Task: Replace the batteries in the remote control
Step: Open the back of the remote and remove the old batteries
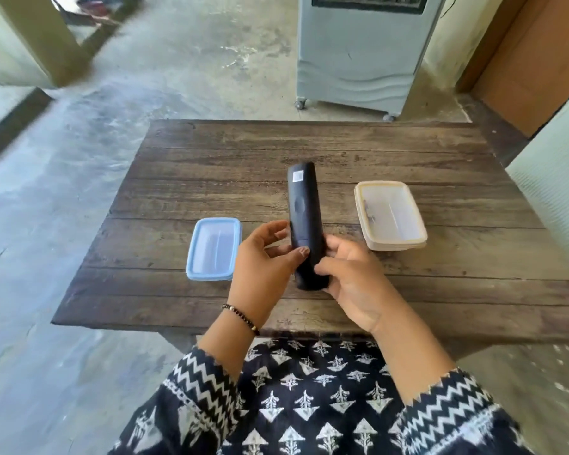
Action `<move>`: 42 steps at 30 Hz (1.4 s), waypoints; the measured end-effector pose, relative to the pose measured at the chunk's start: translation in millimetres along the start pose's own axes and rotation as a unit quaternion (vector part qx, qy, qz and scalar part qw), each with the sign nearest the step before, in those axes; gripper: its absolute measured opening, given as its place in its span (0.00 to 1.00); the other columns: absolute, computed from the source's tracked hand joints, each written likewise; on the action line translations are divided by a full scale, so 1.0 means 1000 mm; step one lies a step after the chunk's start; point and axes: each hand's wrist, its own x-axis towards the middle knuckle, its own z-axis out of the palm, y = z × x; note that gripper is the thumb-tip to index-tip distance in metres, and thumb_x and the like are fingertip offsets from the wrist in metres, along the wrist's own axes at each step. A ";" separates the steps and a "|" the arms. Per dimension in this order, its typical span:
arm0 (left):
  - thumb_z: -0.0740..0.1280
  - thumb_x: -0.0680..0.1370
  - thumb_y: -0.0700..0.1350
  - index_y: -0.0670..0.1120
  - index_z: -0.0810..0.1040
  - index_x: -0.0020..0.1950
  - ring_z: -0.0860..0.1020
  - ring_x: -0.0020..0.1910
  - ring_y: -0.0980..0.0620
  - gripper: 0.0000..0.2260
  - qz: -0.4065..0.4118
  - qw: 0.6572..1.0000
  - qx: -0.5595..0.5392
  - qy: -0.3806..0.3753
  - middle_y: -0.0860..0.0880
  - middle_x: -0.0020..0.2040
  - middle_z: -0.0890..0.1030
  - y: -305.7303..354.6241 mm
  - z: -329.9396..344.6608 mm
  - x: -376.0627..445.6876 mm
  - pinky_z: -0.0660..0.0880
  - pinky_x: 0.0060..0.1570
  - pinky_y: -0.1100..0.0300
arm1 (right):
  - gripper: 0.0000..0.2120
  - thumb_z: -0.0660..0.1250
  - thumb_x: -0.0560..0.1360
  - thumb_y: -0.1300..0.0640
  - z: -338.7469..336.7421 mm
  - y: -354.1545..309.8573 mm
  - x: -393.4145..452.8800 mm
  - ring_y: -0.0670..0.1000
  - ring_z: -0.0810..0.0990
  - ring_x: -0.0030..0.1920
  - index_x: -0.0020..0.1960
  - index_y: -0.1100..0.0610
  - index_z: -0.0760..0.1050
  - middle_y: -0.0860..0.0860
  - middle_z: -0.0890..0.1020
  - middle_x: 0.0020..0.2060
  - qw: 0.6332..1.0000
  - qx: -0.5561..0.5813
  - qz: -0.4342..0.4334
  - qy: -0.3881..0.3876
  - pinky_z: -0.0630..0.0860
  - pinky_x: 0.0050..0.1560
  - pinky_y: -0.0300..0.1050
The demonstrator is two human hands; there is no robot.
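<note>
A long black remote control (pixel 304 205) is held upright above the wooden table (pixel 309 152), back side facing me, a small white sticker near its top. My left hand (pixel 265 267) grips its lower part from the left, thumb pressed on the back. From the right, my right hand (pixel 352 277) wraps the bottom end, fingers curled around it. The battery cover looks closed. No loose batteries are visible.
A blue lidded plastic box (pixel 215 247) lies on the table left of my hands. A cream lidded plastic box (pixel 390 218) sits to the right. A grey wheeled cooler (pixel 358 60) stands on the floor beyond the table.
</note>
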 end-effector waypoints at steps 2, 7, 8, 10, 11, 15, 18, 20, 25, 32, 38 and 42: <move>0.72 0.70 0.36 0.42 0.74 0.62 0.81 0.52 0.50 0.20 0.001 1.000 0.000 -0.010 0.46 0.53 0.82 0.001 -0.002 -0.003 0.77 0.56 0.54 | 0.17 0.55 0.74 0.74 0.003 0.002 -0.006 0.56 0.81 0.47 0.55 0.61 0.75 0.61 0.81 0.48 0.999 0.029 0.011 -0.023 0.79 0.48 0.53; 0.68 0.74 0.38 0.41 0.74 0.62 0.81 0.52 0.52 0.17 0.019 0.998 -0.059 -0.016 0.46 0.52 0.83 0.006 -0.007 0.013 0.77 0.54 0.58 | 0.14 0.57 0.76 0.71 0.003 -0.003 0.005 0.53 0.82 0.45 0.55 0.59 0.75 0.58 0.81 0.47 0.997 0.075 0.011 0.002 0.81 0.41 0.45; 0.68 0.74 0.38 0.42 0.75 0.61 0.82 0.50 0.53 0.15 0.023 0.997 -0.069 -0.021 0.46 0.51 0.83 0.007 -0.006 0.019 0.78 0.53 0.59 | 0.14 0.57 0.76 0.70 0.002 -0.005 0.009 0.51 0.82 0.44 0.55 0.58 0.75 0.57 0.82 0.47 0.998 0.063 0.002 0.020 0.80 0.39 0.43; 0.65 0.76 0.38 0.43 0.76 0.60 0.82 0.47 0.54 0.13 0.023 0.994 -0.099 -0.043 0.46 0.50 0.83 0.009 -0.003 0.028 0.79 0.51 0.60 | 0.13 0.59 0.76 0.68 0.000 -0.008 0.016 0.51 0.82 0.46 0.56 0.57 0.75 0.55 0.83 0.47 0.998 0.040 -0.024 0.050 0.80 0.40 0.42; 0.64 0.76 0.38 0.42 0.75 0.61 0.82 0.46 0.54 0.13 0.016 0.991 -0.118 -0.054 0.46 0.49 0.84 0.008 -0.001 0.032 0.79 0.50 0.59 | 0.13 0.60 0.76 0.68 0.000 -0.009 0.018 0.51 0.83 0.47 0.57 0.57 0.75 0.56 0.83 0.48 0.997 0.029 -0.036 0.062 0.80 0.42 0.43; 0.63 0.77 0.39 0.44 0.71 0.62 0.83 0.43 0.50 0.13 -0.021 0.980 -0.182 -0.076 0.45 0.46 0.84 -0.004 0.005 0.037 0.79 0.46 0.54 | 0.16 0.67 0.73 0.64 0.002 0.001 0.023 0.51 0.83 0.49 0.59 0.54 0.76 0.52 0.84 0.48 0.982 -0.067 -0.081 0.157 0.79 0.52 0.52; 0.63 0.77 0.39 0.47 0.70 0.58 0.82 0.42 0.51 0.11 -0.005 0.985 -0.157 -0.074 0.46 0.44 0.84 -0.004 0.005 0.038 0.79 0.46 0.52 | 0.14 0.70 0.71 0.61 0.004 0.006 0.025 0.43 0.81 0.47 0.56 0.50 0.79 0.45 0.82 0.47 0.913 -0.281 -0.183 0.232 0.78 0.52 0.42; 0.64 0.77 0.39 0.47 0.70 0.58 0.82 0.40 0.52 0.11 0.001 0.986 -0.154 -0.062 0.46 0.43 0.84 -0.002 0.004 0.038 0.80 0.46 0.52 | 0.15 0.71 0.70 0.62 0.004 0.006 0.023 0.41 0.79 0.48 0.57 0.55 0.79 0.45 0.81 0.49 0.861 -0.375 -0.253 0.232 0.77 0.50 0.36; 0.64 0.77 0.39 0.44 0.69 0.62 0.81 0.41 0.49 0.13 -0.006 0.989 -0.146 -0.038 0.45 0.44 0.83 -0.005 0.000 0.038 0.79 0.48 0.48 | 0.17 0.73 0.68 0.66 0.002 0.013 0.008 0.52 0.81 0.52 0.56 0.60 0.79 0.55 0.82 0.54 0.759 -0.535 -0.337 0.154 0.79 0.53 0.47; 0.62 0.77 0.37 0.46 0.77 0.53 0.82 0.40 0.51 0.08 -0.037 0.979 -0.174 -0.096 0.48 0.41 0.85 0.002 -0.006 0.034 0.80 0.42 0.52 | 0.17 0.72 0.69 0.66 0.001 0.001 -0.003 0.60 0.82 0.51 0.57 0.64 0.78 0.62 0.80 0.55 0.661 -0.671 -0.326 0.084 0.82 0.42 0.55; 0.62 0.77 0.36 0.46 0.75 0.56 0.82 0.36 0.52 0.10 -0.060 0.968 -0.214 -0.119 0.45 0.42 0.83 0.018 -0.004 0.026 0.80 0.38 0.57 | 0.14 0.71 0.71 0.63 -0.005 -0.016 -0.008 0.59 0.83 0.46 0.56 0.64 0.78 0.62 0.82 0.53 0.620 -0.706 -0.335 0.070 0.82 0.37 0.52; 0.61 0.78 0.35 0.47 0.76 0.54 0.82 0.38 0.51 0.10 -0.068 0.965 -0.227 -0.116 0.44 0.41 0.83 0.020 -0.005 0.022 0.80 0.39 0.58 | 0.13 0.71 0.71 0.64 -0.005 -0.011 -0.009 0.57 0.83 0.47 0.55 0.65 0.79 0.62 0.82 0.51 0.580 -0.728 -0.360 0.063 0.82 0.37 0.48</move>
